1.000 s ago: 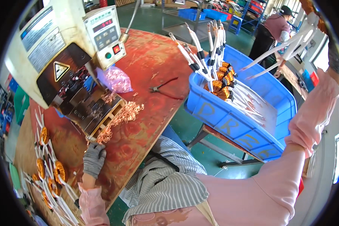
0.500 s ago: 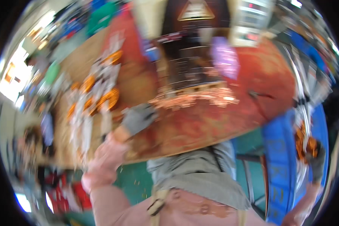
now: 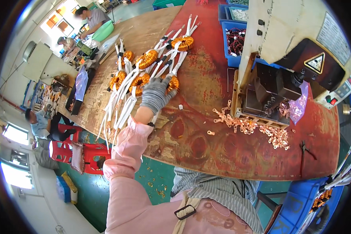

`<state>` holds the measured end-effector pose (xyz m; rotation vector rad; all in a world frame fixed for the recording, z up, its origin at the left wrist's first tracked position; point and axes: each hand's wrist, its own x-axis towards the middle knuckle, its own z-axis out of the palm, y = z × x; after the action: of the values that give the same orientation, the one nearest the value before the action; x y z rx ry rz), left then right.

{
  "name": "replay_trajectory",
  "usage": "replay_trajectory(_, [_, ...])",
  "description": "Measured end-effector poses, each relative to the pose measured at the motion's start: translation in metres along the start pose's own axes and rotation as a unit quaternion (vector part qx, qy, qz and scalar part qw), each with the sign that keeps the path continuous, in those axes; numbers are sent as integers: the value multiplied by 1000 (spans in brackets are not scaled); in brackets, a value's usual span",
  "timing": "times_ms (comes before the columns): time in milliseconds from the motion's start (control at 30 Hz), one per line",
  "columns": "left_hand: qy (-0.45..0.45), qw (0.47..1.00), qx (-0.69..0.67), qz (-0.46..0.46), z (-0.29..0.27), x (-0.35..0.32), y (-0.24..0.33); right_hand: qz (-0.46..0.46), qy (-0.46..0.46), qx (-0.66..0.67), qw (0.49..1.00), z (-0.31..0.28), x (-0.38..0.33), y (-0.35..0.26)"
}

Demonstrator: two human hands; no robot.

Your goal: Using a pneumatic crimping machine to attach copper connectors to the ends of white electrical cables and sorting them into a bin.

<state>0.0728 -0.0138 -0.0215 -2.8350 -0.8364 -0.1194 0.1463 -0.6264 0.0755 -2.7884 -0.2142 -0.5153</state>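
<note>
1. The toroidal coil [image 3: 173, 83], wound in orange-copper wire with white-sleeved leads, lies at the near end of a loose row of such coils on the worn red tabletop [image 3: 206, 144], left of centre.
2. The left hand [image 3: 156, 93], in a grey knit glove below a pink sleeve, rests flat over that coil with the fingers spread and curling down; the grip does not look closed yet, though the palm hides most of the contact.
3. The right hand is out of view, so its state cannot be told.
4. Judged from this, the step in hand is picking one coil out of the row.
5. The next move would call for closing the fingers round the ring itself and lifting it clear without dragging the neighbouring coils [image 3: 138, 82], whose white leads [image 3: 121, 113] lie tangled together and hang over the tabletop edge.
6. Further right, loose copper terminals [image 3: 245, 124] are scattered just in front of a cream-coloured press machine [image 3: 296, 50] (a yellow warning triangle marks its dark panel).
7. A blue bin [image 3: 319, 199] holding more coils sits at the lower right, below the tabletop.
8. Other people work at benches far off at the upper left.
</note>
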Motion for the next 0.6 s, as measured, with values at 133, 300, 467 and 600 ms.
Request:
replay_trajectory(133, [7, 998, -41, -44, 3, 74, -9, 180, -24, 292, 939, 69, -33, 11])
replay_trajectory(300, [-91, 984, -32, -149, 81, 166, -55, -303, -70, 120, 943, 191, -38, -84])
replay_trajectory(467, [-44, 989, -131, -52, 28, 191, -62, -211, 36, 166, 963, 232, -43, -116])
replay_trajectory(600, [10, 993, -115, -30, -68, 169, -35, -211, 43, 170, 962, 228, -43, -114])
